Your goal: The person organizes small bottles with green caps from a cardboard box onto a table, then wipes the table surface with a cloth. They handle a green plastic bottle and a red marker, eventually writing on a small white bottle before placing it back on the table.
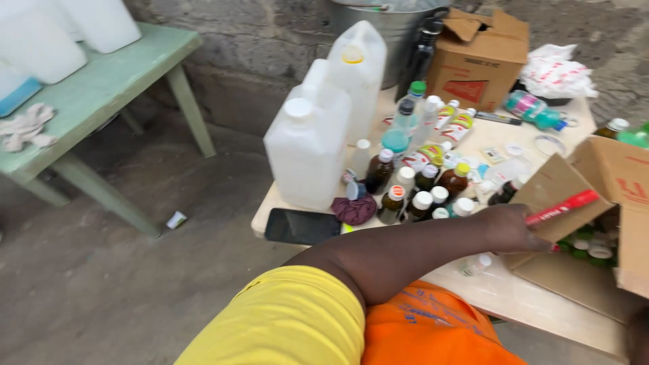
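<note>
My left arm, in a yellow sleeve, reaches across the wooden table to the right. My left hand is closed around a red marker pen, which points up and to the right. The hand rests against the flap of an open cardboard box holding several small bottles with green and white caps. Just left of the hand stands a cluster of small brown medicine bottles. I do not see my right hand.
Two large white plastic jerrycans stand at the table's left side, with a black phone and a maroon cloth in front. A second cardboard box and a metal tub sit at the back. A green bench stands to the left.
</note>
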